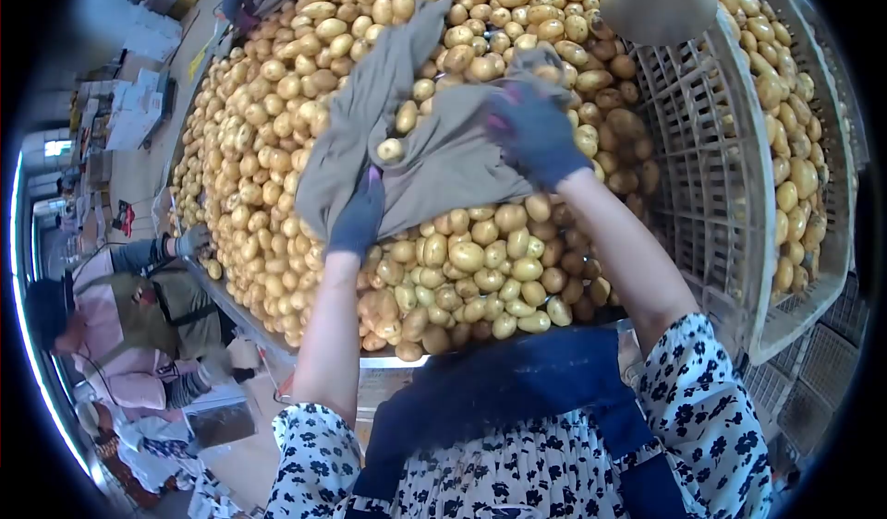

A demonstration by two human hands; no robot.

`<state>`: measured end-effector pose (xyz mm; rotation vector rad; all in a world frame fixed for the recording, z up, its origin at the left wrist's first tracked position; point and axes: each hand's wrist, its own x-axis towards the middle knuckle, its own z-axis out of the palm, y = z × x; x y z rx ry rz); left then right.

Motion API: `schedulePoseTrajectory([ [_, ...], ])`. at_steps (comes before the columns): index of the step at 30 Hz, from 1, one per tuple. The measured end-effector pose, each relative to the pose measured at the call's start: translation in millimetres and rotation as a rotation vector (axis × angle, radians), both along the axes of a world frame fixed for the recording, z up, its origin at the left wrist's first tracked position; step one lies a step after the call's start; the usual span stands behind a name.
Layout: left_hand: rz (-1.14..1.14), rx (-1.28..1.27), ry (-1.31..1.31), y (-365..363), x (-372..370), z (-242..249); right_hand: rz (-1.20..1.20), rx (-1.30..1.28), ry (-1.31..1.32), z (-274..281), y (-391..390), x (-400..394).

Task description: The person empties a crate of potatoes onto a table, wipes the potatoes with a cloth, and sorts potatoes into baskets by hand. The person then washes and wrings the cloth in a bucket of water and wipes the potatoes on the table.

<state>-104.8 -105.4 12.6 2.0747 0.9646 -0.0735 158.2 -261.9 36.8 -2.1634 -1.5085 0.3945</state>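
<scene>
A grey-brown cloth (453, 163) lies crumpled over a big heap of yellow potatoes (471, 259), with a few loose potatoes in its folds. My left hand (358, 216), in a dark glove with purple fingertips, is closed on the cloth's near left part; some of its fingers are hidden by the fabric. Farther right, my right hand (538, 138), gloved alike, grips the cloth near its right end. That hand is slightly blurred, and its fingers point to the left.
A slatted plastic crate (702, 140) stands at the heap's right, with another potato-filled crate (818, 205) beyond it. At left, a co-worker (139, 320) reaches a gloved hand to the heap's edge. Another person's gloved hand (238, 2) is at the top left. White boxes (137, 108) stand behind.
</scene>
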Motion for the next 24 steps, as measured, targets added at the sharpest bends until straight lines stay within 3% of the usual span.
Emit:
schedulePoseTrajectory([
  [1, 0.004, 0.011, -0.011, -14, -13, 10, -0.056, 0.123, -0.073, -1, -20, 3],
  [2, 0.029, 0.190, -0.028, -29, -24, 19, -0.119, 0.241, -0.144, 1, -40, 1],
  [5, 0.013, 0.598, 0.103, -85, -62, 28, -0.052, 0.052, -0.050, 41, -114, -36],
  [6, 0.260, 0.228, -0.104, -105, -61, 49, -0.078, -0.054, -0.014, 53, -132, -54],
  [7, 0.493, 0.051, -0.319, -123, -72, 40, -0.058, -0.002, 0.027, 58, -150, -65],
  [8, 0.279, 0.314, -0.121, -132, -95, 31, -0.016, -0.115, 0.041, 59, -168, -73],
  [9, 0.053, 0.563, 0.088, -137, -114, 27, 0.054, -0.039, 0.019, 42, -189, -77],
  [10, 0.072, 0.560, 0.099, -149, -122, 31, 0.151, -0.094, -0.144, 42, -195, -84],
  [12, -0.140, 0.515, 0.251, -169, -117, 36, 0.143, -0.079, -0.167, 41, -182, -103],
  [13, -0.138, 0.508, 0.253, -169, -110, 25, 0.108, -0.067, -0.194, 39, -173, -111],
  [15, -0.102, 0.748, -0.041, -158, -92, -8, 0.147, 0.021, -0.215, -2, -148, -113],
  [17, -0.056, 0.872, -0.071, -116, -41, -6, 0.240, 0.083, -0.166, -44, -95, -101],
  [18, -0.077, 0.692, 0.174, -91, -15, 4, 0.347, 0.302, -0.308, -69, -58, -92],
  [19, -0.182, 0.811, 0.230, -62, 3, -7, 0.258, 0.088, -0.387, -68, -19, -86],
  [20, -0.115, 0.995, -0.135, -32, 15, -20, 0.282, -0.184, -0.390, -56, 34, -75],
  [21, -0.094, 0.871, 0.083, -11, 39, -7, -0.080, 0.294, 0.249, -71, 65, -62],
  [22, 0.021, 0.797, -0.020, 7, 57, 0, -0.086, -0.130, 0.291, -78, 73, -43],
  [23, 0.030, 0.811, -0.043, 17, 63, 13, -0.173, 0.424, -0.205, -84, 106, -34],
  [24, 0.049, 0.667, 0.044, 27, 57, 30, 0.091, 0.047, -0.404, -38, 101, -26],
])
